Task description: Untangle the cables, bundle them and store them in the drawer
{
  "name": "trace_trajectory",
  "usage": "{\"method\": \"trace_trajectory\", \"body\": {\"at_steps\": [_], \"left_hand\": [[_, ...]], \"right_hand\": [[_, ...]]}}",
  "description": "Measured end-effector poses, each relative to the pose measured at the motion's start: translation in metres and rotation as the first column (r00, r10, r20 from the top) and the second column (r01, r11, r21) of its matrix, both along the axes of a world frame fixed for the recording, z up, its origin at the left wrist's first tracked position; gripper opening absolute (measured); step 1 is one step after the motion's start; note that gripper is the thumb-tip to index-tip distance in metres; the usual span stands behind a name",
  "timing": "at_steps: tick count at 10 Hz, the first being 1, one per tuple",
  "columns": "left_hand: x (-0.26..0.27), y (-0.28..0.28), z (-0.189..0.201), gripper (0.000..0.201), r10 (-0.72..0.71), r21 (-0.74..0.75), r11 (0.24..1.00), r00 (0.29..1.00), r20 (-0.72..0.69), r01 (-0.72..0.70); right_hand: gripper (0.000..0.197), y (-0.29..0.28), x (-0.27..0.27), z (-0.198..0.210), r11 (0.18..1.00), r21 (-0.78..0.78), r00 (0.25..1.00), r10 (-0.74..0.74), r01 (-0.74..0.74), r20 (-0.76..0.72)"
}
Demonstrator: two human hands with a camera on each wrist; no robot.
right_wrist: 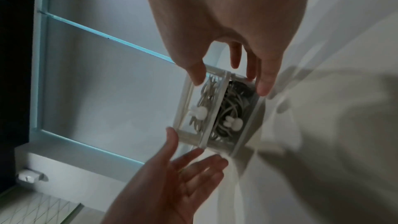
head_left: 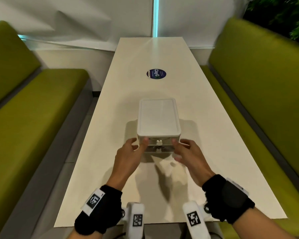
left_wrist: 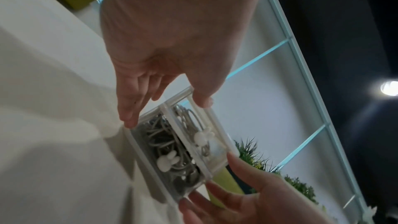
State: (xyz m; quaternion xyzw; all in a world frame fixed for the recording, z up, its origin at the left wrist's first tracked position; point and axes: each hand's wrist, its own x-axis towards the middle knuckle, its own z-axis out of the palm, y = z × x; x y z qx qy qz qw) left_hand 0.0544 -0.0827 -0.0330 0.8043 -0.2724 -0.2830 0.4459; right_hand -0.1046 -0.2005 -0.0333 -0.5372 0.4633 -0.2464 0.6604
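A small white drawer box (head_left: 158,121) stands on the white table (head_left: 145,54). It has two clear drawers with rabbit-shaped knobs, and both look pushed in. The upper drawer holds a coiled pale cable (left_wrist: 187,120). The lower drawer holds grey and dark cables (left_wrist: 161,139). My left hand (head_left: 138,143) is at the box's front left corner, thumb on the upper drawer front and straight fingers along the side. My right hand (head_left: 181,145) mirrors it at the front right corner, with its thumb (right_wrist: 197,77) on the upper drawer's edge. Neither hand holds a cable.
A round blue sticker (head_left: 156,74) lies further up the table. Green benches run along the left (head_left: 33,109) and right (head_left: 266,83) sides. A white wall closes the far end, with dark foliage (head_left: 283,11) at the top right.
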Motion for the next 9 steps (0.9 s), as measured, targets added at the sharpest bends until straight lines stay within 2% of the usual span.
{"method": "trace_trajectory", "body": {"at_steps": [1,3,5,6,7,8,9], "left_hand": [[-0.006,-0.006,-0.001,0.099,0.056,-0.028,0.998,0.996,-0.069,-0.058],[-0.001,-0.024,0.006,0.078,0.143,0.008,0.99,0.99,-0.009,-0.142],[0.016,-0.052,0.01,0.082,0.151,-0.003,0.988,0.987,-0.051,-0.151],[0.018,-0.055,0.011,0.082,0.152,0.002,0.988,0.986,-0.069,-0.152],[0.015,-0.056,0.014,0.087,0.133,-0.014,0.991,0.987,-0.088,-0.134],[0.007,-0.052,0.022,0.098,0.094,-0.021,0.995,0.985,-0.141,-0.098],[-0.003,-0.036,0.036,0.106,0.095,-0.001,0.996,0.995,-0.036,-0.095]], "right_hand": [[0.049,0.015,0.003,0.001,0.999,0.02,0.997,-0.034,0.033,0.074],[0.05,-0.003,0.021,0.01,0.997,0.01,0.997,-0.08,0.08,0.01],[0.053,-0.03,0.039,0.013,0.988,0.029,0.989,-0.151,0.151,-0.01],[0.044,-0.03,0.039,0.016,0.987,0.038,0.988,-0.156,0.156,0.002],[0.042,-0.032,0.034,0.018,0.987,0.024,0.987,-0.16,0.16,-0.004],[0.048,-0.034,0.024,0.028,0.994,0.03,0.994,-0.103,0.104,-0.037],[0.057,-0.036,0.009,0.055,0.996,-0.041,0.992,-0.089,0.085,-0.094]]}}
